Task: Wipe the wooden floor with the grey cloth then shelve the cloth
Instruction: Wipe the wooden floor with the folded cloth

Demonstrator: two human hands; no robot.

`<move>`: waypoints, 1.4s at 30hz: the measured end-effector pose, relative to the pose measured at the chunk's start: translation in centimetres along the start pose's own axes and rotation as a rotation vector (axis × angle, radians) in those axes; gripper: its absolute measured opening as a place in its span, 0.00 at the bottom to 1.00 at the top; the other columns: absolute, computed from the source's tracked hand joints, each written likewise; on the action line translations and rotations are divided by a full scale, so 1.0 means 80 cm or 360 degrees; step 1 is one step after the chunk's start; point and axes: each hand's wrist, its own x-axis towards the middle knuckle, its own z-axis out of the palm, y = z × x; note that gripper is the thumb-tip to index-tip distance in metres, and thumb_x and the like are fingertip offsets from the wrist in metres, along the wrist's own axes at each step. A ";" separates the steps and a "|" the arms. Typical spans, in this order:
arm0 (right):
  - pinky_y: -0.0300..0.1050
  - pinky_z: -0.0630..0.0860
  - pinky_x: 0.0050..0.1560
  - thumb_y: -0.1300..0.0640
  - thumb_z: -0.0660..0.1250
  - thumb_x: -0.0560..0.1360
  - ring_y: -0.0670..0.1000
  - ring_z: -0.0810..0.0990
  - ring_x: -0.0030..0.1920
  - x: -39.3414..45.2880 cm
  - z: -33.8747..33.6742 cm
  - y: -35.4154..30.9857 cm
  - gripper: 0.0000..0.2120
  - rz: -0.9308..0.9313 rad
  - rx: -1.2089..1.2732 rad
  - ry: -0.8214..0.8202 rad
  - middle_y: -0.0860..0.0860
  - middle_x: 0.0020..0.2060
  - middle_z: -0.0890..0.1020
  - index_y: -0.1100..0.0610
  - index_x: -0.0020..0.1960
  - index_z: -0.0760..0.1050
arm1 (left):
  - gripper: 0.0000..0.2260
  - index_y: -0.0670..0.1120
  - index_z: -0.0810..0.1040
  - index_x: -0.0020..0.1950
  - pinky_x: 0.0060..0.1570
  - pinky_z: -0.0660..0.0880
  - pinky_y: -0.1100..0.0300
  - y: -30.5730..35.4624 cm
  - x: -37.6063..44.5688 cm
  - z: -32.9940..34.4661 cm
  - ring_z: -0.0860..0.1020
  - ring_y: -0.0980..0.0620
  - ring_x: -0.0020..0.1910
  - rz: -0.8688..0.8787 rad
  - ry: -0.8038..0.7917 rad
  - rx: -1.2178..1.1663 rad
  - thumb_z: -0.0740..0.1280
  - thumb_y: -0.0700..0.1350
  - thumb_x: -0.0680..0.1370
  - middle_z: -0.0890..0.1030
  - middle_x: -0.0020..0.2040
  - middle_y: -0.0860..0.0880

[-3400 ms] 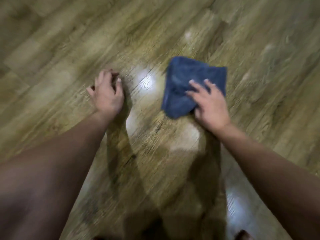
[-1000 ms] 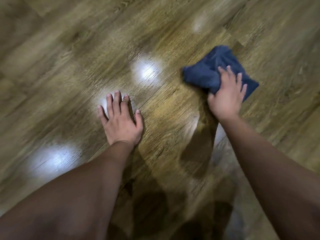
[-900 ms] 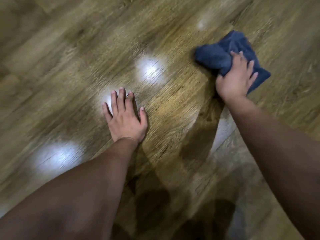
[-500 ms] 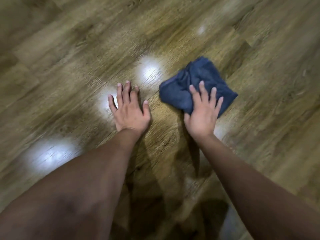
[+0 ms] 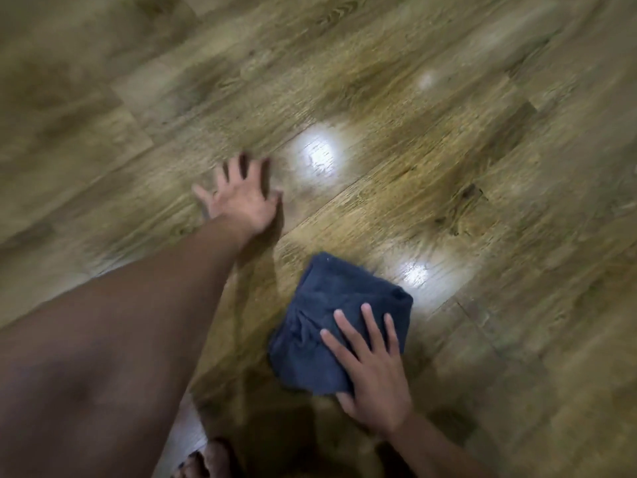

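The grey cloth (image 5: 331, 326) lies folded and slightly rumpled on the wooden floor (image 5: 448, 167), directly under our right hand (image 5: 374, 377). In this light its colour reads dark blue-grey. We press the right hand flat on the near right part of the cloth, palm down, fingers (image 5: 348, 331) extended and spread, not curled around the fabric; the thumb sits at the cloth's near edge. The far and left portions of the cloth remain uncovered.

Our left hand (image 5: 241, 198) is placed on the floor ahead of and to the left of the right hand, well apart from the cloth. It is spread, with fingers splayed, and holds nothing. Motion blur prevents us from confirming whether the whole palm contacts the boards.

Two bright light reflections mark the floor. One reflection (image 5: 317, 157) lies just to the right of the left hand. The second reflection (image 5: 415, 272) lies just beyond the far right corner of the cloth, ahead of the right hand.

Bare toes (image 5: 203, 462) show at the bottom edge of the view, behind the left forearm (image 5: 120, 339) and to the left of the right wrist.
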 end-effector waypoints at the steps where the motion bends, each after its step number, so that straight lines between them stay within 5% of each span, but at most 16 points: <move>1: 0.71 0.54 0.73 0.40 0.75 0.59 0.67 0.55 0.79 0.003 0.000 0.001 0.47 0.0001 -0.0048 -0.0005 0.52 0.79 0.63 0.47 0.76 0.66 | 0.35 0.63 0.49 0.79 0.65 0.41 0.21 -0.023 -0.006 -0.001 0.44 0.43 0.81 -0.0247 -0.0066 -0.0090 0.55 0.72 0.75 0.46 0.83 0.49; 5: 0.72 0.54 0.73 0.42 0.74 0.59 0.67 0.56 0.79 0.039 -0.006 -0.007 0.48 0.0222 -0.0025 0.0029 0.53 0.79 0.63 0.47 0.77 0.64 | 0.43 0.68 0.30 0.75 0.57 0.32 0.19 -0.073 -0.024 -0.006 0.23 0.51 0.74 -0.0273 -0.0359 -0.0163 0.51 0.80 0.70 0.22 0.75 0.58; 8: 0.74 0.54 0.73 0.42 0.69 0.67 0.67 0.55 0.79 0.079 -0.005 -0.014 0.40 0.0337 0.0048 0.0116 0.53 0.79 0.63 0.47 0.77 0.64 | 0.37 0.70 0.30 0.74 0.57 0.34 0.18 -0.076 -0.014 -0.007 0.22 0.50 0.74 -0.0261 -0.0458 -0.0213 0.50 0.76 0.75 0.22 0.75 0.58; 16: 0.72 0.49 0.76 0.49 0.76 0.66 0.65 0.53 0.80 0.273 -0.045 0.004 0.43 0.0451 0.0075 0.0219 0.50 0.80 0.62 0.45 0.78 0.64 | 0.26 0.73 0.32 0.73 0.58 0.28 0.20 -0.071 -0.012 -0.010 0.22 0.52 0.74 -0.0343 -0.0479 -0.0365 0.37 0.72 0.77 0.25 0.76 0.61; 23: 0.68 0.42 0.77 0.52 0.71 0.72 0.63 0.46 0.81 0.390 -0.066 0.016 0.38 0.0553 0.0183 0.0225 0.47 0.81 0.56 0.43 0.79 0.60 | 0.25 0.69 0.32 0.76 0.59 0.32 0.18 -0.067 -0.014 -0.015 0.22 0.49 0.74 -0.0338 -0.0492 -0.0311 0.43 0.62 0.83 0.24 0.77 0.58; 37: 0.72 0.50 0.75 0.50 0.75 0.63 0.67 0.51 0.80 0.053 -0.009 -0.033 0.46 0.0127 0.0018 -0.0050 0.52 0.81 0.56 0.47 0.78 0.62 | 0.28 0.70 0.30 0.74 0.53 0.29 0.18 -0.072 -0.018 -0.019 0.19 0.48 0.72 -0.0253 -0.0523 -0.0359 0.48 0.61 0.84 0.21 0.75 0.57; 42: 0.75 0.52 0.73 0.48 0.74 0.65 0.68 0.52 0.79 0.031 -0.009 -0.052 0.42 0.0232 0.0019 -0.0165 0.53 0.80 0.59 0.49 0.77 0.65 | 0.28 0.70 0.31 0.74 0.54 0.28 0.19 -0.072 -0.021 -0.024 0.19 0.48 0.72 -0.0226 -0.0557 -0.0401 0.48 0.61 0.84 0.21 0.74 0.57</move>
